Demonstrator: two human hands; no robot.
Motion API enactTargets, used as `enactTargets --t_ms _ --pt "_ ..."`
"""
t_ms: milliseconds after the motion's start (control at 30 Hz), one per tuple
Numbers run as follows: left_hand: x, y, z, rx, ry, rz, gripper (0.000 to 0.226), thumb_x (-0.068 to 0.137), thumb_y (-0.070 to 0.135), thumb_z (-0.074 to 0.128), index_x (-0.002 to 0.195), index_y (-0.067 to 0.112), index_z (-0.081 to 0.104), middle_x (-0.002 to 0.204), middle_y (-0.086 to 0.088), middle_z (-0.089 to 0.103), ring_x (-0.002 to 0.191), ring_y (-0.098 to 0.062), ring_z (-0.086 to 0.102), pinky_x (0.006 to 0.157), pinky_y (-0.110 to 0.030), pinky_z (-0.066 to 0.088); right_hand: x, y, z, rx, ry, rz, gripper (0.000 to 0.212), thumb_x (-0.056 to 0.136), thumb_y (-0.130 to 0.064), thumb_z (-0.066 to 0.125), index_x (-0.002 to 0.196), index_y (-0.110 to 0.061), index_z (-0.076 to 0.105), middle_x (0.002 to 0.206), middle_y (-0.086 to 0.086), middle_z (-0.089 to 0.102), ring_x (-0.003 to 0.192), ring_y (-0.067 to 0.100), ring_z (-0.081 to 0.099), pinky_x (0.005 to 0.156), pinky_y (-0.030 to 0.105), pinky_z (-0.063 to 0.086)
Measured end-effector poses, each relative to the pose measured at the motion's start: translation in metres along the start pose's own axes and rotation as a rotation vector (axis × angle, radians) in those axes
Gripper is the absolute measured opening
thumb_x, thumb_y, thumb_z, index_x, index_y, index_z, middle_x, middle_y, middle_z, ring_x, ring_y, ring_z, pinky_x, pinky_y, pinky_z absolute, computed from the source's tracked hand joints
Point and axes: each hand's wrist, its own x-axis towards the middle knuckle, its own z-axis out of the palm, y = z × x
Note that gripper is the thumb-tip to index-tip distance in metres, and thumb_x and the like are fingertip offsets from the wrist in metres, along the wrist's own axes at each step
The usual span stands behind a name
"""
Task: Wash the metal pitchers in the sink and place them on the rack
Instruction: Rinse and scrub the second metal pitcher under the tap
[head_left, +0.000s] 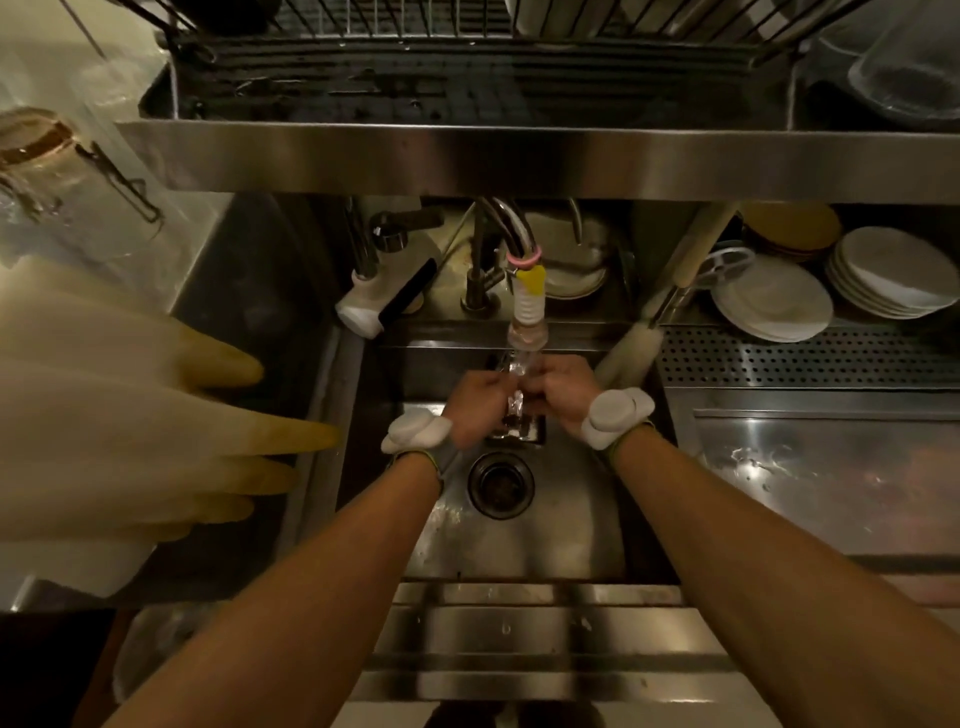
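My left hand (475, 408) and my right hand (563, 397) are held close together in the steel sink (519, 545), right under the faucet nozzle (529, 312). Water runs down between them. Something small and shiny (515, 410) glints between my curled fingers; I cannot tell whether it is an object or only splashing water. Both wrists wear white bands. No metal pitcher is clearly visible. The wire dish rack (467, 31) sits above on a steel shelf (519, 161).
The drain (500, 483) lies just below my hands. Pale rubber gloves (130, 415) hang at the left. Stacked white plates (774, 301) and a perforated drainboard (805, 358) are at the right, with a bottle brush (628, 353) leaning at the sink's corner.
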Motion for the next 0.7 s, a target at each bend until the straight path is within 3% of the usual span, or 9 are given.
enactTargets --t_ms 67,167,233,333,433,500,567,633,700 --pt "0.008 -0.005 0.003 0.003 -0.003 -0.026 0.024 0.093 0.023 0.056 0.072 0.018 0.067 0.086 -0.018 0.068 0.091 -0.033 0.068 0.092 -0.052 0.053 0.000 0.005 -0.002 -0.065 -0.017 -0.007 0.030 0.084 0.014 0.052 0.111 0.009 0.064 0.097 0.020 0.066 0.085 0.029 0.064 0.069 0.034 0.058" --pt "0.013 -0.009 0.013 0.014 0.039 -0.066 0.023 0.082 0.032 0.062 0.082 0.010 0.071 0.097 -0.024 0.072 0.096 -0.039 0.069 0.090 -0.048 0.054 0.002 0.014 -0.010 -0.306 -0.006 -0.129 0.023 0.082 0.004 0.062 0.103 0.002 0.071 0.098 0.024 0.071 0.088 0.030 0.067 0.083 0.044 0.056" --pt "0.015 -0.013 0.020 0.032 0.082 -0.071 0.036 0.077 0.037 0.063 0.096 0.007 0.072 0.099 -0.023 0.072 0.097 -0.038 0.068 0.090 -0.045 0.054 0.002 0.018 -0.017 -0.377 0.029 -0.174 0.023 0.080 -0.001 0.067 0.102 -0.002 0.073 0.097 0.019 0.073 0.091 0.028 0.069 0.084 0.036 0.056" --pt "0.013 -0.011 0.028 0.051 0.146 -0.017 0.025 0.088 0.026 0.061 0.098 0.006 0.073 0.098 -0.021 0.073 0.095 -0.034 0.068 0.088 -0.045 0.054 0.003 0.021 -0.027 -0.390 0.090 -0.139 0.034 0.077 0.000 0.069 0.111 -0.004 0.069 0.106 0.014 0.071 0.095 0.019 0.065 0.085 0.027 0.051" --pt "0.010 -0.011 0.037 0.145 0.203 0.028 0.022 0.086 0.027 0.062 0.096 0.013 0.075 0.097 -0.014 0.074 0.095 -0.027 0.067 0.092 -0.043 0.051 0.005 0.029 -0.028 -0.355 -0.032 0.019 0.082 0.072 -0.002 0.075 0.143 -0.009 0.036 0.130 0.015 0.057 0.117 0.025 0.056 0.093 0.029 0.046" --pt "0.008 -0.011 0.039 0.178 0.246 0.049 0.022 0.084 0.030 0.064 0.095 0.015 0.076 0.097 -0.012 0.073 0.097 -0.028 0.066 0.097 -0.047 0.046 0.005 0.036 -0.016 -0.315 -0.108 0.041 0.102 0.073 -0.001 0.077 0.151 -0.010 0.012 0.140 0.016 0.048 0.126 0.029 0.050 0.098 0.031 0.041" --pt "0.006 -0.012 0.037 0.174 0.252 0.082 0.022 0.086 0.027 0.065 0.095 0.011 0.076 0.099 -0.014 0.071 0.098 -0.029 0.064 0.097 -0.041 0.045 0.009 0.040 -0.002 -0.336 -0.061 0.013 0.098 0.078 -0.008 0.074 0.152 -0.011 0.009 0.141 0.014 0.048 0.128 0.030 0.049 0.099 0.032 0.040" --pt "0.002 -0.014 0.032 0.218 0.218 0.127 0.022 0.089 0.021 0.062 0.095 0.005 0.075 0.097 -0.014 0.066 0.096 -0.026 0.061 0.088 -0.029 0.044 0.012 0.039 0.006 -0.334 0.018 -0.017 0.084 0.085 -0.017 0.068 0.150 -0.011 0.016 0.138 0.012 0.050 0.126 0.031 0.051 0.098 0.032 0.041" --pt "0.001 -0.019 0.028 0.236 0.189 0.164 0.023 0.091 0.019 0.060 0.094 0.003 0.075 0.096 -0.015 0.065 0.095 -0.026 0.060 0.084 -0.030 0.044 0.016 0.039 0.009 -0.263 0.033 -0.040 0.078 0.085 -0.021 0.068 0.148 -0.012 0.022 0.135 0.012 0.052 0.123 0.031 0.052 0.096 0.033 0.041"
